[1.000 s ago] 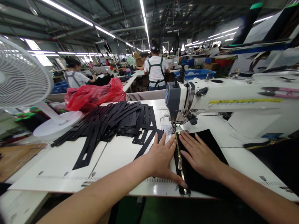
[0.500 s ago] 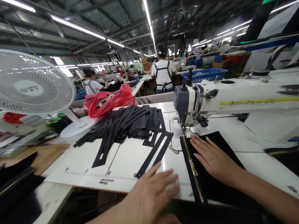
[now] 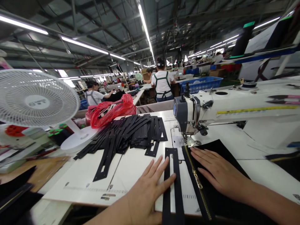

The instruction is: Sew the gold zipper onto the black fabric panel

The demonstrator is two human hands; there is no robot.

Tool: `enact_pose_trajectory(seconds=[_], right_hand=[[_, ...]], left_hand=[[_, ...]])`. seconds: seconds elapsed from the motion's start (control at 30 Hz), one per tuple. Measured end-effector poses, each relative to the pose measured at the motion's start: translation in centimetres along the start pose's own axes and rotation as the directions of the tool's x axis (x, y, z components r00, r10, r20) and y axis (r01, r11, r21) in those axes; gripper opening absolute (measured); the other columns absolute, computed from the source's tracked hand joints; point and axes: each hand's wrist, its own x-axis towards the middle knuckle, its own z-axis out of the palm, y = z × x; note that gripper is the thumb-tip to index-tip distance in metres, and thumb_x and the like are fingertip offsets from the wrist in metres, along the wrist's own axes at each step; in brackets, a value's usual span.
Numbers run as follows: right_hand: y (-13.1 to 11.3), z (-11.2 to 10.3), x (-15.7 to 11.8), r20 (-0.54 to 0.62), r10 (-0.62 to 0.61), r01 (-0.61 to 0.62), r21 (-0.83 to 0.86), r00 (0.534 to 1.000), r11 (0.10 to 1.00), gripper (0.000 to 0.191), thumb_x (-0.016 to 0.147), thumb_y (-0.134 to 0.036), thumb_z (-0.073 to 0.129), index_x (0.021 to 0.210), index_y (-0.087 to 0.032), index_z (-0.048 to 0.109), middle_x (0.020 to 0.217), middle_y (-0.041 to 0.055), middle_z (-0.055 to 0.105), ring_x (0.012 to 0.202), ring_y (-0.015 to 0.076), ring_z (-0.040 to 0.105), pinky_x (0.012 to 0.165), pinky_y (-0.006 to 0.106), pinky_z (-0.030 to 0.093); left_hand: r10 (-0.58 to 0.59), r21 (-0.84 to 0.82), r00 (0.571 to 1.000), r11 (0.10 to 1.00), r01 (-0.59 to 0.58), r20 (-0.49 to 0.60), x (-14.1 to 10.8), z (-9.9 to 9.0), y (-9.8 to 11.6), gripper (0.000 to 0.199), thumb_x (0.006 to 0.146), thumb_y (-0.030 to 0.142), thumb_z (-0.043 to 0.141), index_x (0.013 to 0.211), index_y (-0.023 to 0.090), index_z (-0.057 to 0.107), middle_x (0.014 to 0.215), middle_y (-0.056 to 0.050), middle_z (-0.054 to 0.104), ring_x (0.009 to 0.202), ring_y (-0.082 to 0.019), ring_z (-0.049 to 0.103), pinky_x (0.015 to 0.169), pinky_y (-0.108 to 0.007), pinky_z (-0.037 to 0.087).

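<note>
My right hand (image 3: 217, 170) lies flat, fingers spread, on a black fabric piece (image 3: 228, 157) that carries a gold zipper (image 3: 196, 179) along its left edge, just in front of the presser foot (image 3: 190, 142) of the white sewing machine (image 3: 234, 106). My left hand (image 3: 150, 187) presses flat on the table, its fingertips on a long black slotted frame strip (image 3: 172, 184) that lies straight beside the zipper. Neither hand grips anything.
A fanned pile of black slotted strips (image 3: 128, 132) covers the table's middle. A red plastic bag (image 3: 110, 111) sits behind it, and a white desk fan (image 3: 35, 100) stands at the left. A person in a green apron (image 3: 162, 81) and other workers are farther back. A blue crate (image 3: 201, 82) is beyond the machine.
My left hand left the zipper, drew back, then came forward again. One black slotted strip slid from its slanted spot beside the pile to lie straight beside the zipper. My right hand stayed on the fabric.
</note>
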Motion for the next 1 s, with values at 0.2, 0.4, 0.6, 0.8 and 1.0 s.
enact_pose_trajectory(seconds=[0.2, 0.4, 0.6, 0.8, 1.0], right_hand=[[0.2, 0.7, -0.5, -0.018, -0.032, 0.031, -0.076, 0.999, 0.997, 0.061, 0.091, -0.038, 0.043, 0.144, -0.023, 0.016, 0.144, 0.0046, 0.03, 0.13, 0.0228, 0.033, 0.104, 0.049, 0.034], [0.1, 1.0, -0.4, -0.032, -0.024, 0.019, -0.135, 0.999, 0.991, 0.065, 0.091, -0.04, 0.042, 0.145, -0.023, 0.011, 0.144, 0.0034, 0.03, 0.13, 0.0219, 0.033, 0.103, 0.049, 0.036], [-0.1, 0.8, -0.2, -0.049, -0.054, 0.049, -0.105, 0.997, 0.993, 0.062, 0.088, -0.03, 0.042, 0.144, -0.02, 0.017, 0.143, 0.0081, 0.033, 0.13, 0.0239, 0.033, 0.102, 0.05, 0.035], [-0.5, 0.5, 0.1, -0.105, -0.038, 0.024, -0.128, 0.994, 0.991, 0.062, 0.085, -0.023, 0.041, 0.143, -0.014, 0.021, 0.14, 0.0111, 0.038, 0.127, 0.0224, 0.038, 0.1, 0.048, 0.038], [-1.4, 0.7, 0.6, -0.096, 0.029, -0.038, -0.086, 0.995, 0.996, 0.059, 0.087, -0.024, 0.038, 0.143, -0.019, 0.022, 0.142, 0.0069, 0.035, 0.128, 0.025, 0.036, 0.099, 0.054, 0.036]], left_hand=[[0.037, -0.093, 0.989, 0.994, -0.051, -0.141, 2.2, 0.6, -2.0, 0.053, 0.081, 0.02, 0.051, 0.133, 0.019, 0.04, 0.131, -0.014, 0.048, 0.121, -0.028, 0.044, 0.1, -0.047, 0.04], [-0.039, -0.106, 0.878, 0.994, -0.013, -0.477, 4.7, 2.2, -3.2, 0.041, 0.088, 0.005, 0.035, 0.123, 0.019, 0.05, 0.119, -0.013, 0.056, 0.108, -0.021, 0.056, 0.089, -0.039, 0.051], [0.082, 0.034, 0.858, 0.997, -0.074, -0.507, 8.6, 2.9, -1.2, 0.035, 0.09, 0.011, 0.038, 0.123, 0.009, 0.049, 0.125, -0.017, 0.055, 0.116, -0.022, 0.053, 0.095, -0.035, 0.048], [0.072, 0.117, 0.924, 0.993, -0.03, -0.375, 10.5, 3.6, -0.2, 0.03, 0.089, 0.011, 0.038, 0.111, 0.01, 0.059, 0.122, -0.017, 0.057, 0.115, -0.028, 0.053, 0.099, -0.046, 0.043], [0.054, 0.083, 0.941, 0.996, -0.027, -0.334, 9.9, 3.7, -0.8, 0.031, 0.092, 0.012, 0.033, 0.109, 0.011, 0.058, 0.13, -0.018, 0.05, 0.123, -0.027, 0.044, 0.101, -0.045, 0.041]])
